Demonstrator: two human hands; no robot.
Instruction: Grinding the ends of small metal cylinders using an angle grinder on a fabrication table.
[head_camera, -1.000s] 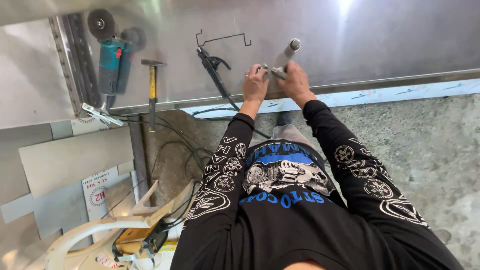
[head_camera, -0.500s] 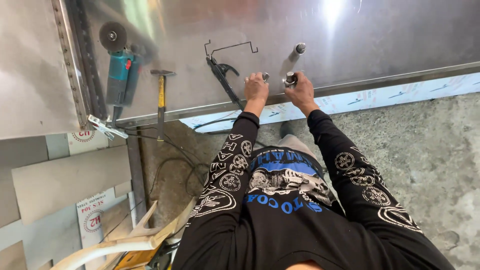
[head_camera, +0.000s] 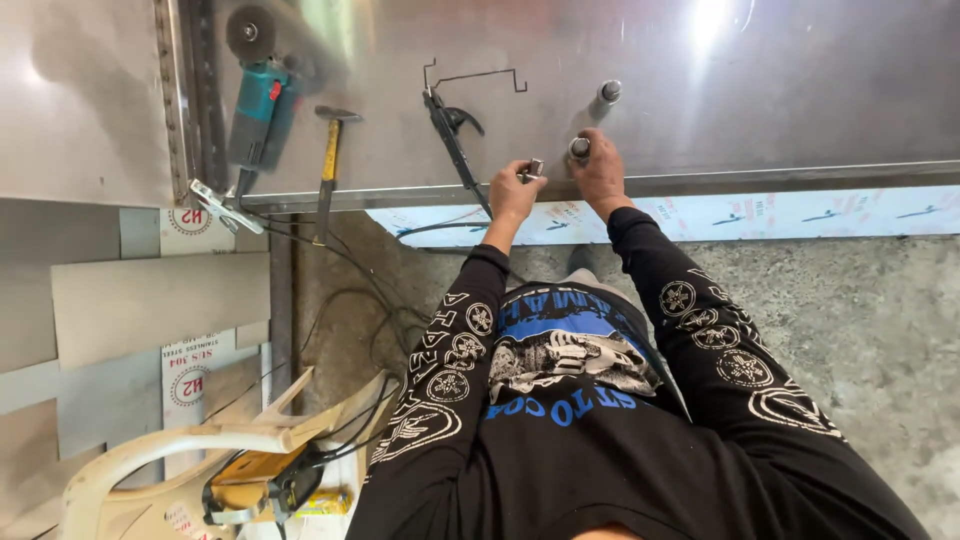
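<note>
Head view: both hands, left (head_camera: 513, 190) and right (head_camera: 600, 172), grip small metal pieces (head_camera: 533, 169) on steel sheet (head_camera: 800, 90).

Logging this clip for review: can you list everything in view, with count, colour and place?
steel sheet: one, grey, across the top
angle grinder: one, teal, top left on the sheet
hammer: one, yellow handle, right of the grinder
clamp tool: one, black, mid sheet
metal cylinder: one, silver, upright above the right hand
small metal piece: one, silver, in the left fingers
plastic chair: one, cream, bottom left
cables: several, black, on the floor
left hand: holding the small piece
right hand: gripping a second cylinder
</note>
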